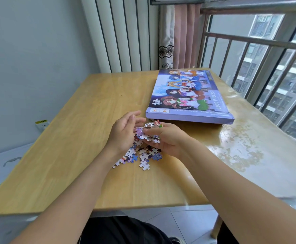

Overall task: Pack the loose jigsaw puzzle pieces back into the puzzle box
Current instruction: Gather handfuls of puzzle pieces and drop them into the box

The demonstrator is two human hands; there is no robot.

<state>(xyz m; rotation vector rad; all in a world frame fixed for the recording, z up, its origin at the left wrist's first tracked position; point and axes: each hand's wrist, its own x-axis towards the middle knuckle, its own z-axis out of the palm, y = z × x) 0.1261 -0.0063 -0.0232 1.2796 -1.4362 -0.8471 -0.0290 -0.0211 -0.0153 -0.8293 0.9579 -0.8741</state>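
Note:
A heap of loose jigsaw puzzle pieces (140, 156) lies on the wooden table (73, 138) near its middle. My left hand (124, 130) and my right hand (168, 138) are cupped together just above the heap, with a bunch of pieces (148, 132) gathered between them. The puzzle box (187, 95), purple with a cartoon picture and "1000 PIECES" on its lid, lies flat beyond the hands at the back right. Its lid is on, sitting slightly off the base at the near edge.
A glossy sheet covers the table's right side (249, 147). A window with metal railing (267, 50) runs along the right. A curtain (179, 36) and a ribbed wall panel (122, 32) stand behind the table. A wall socket (42, 124) is at the left.

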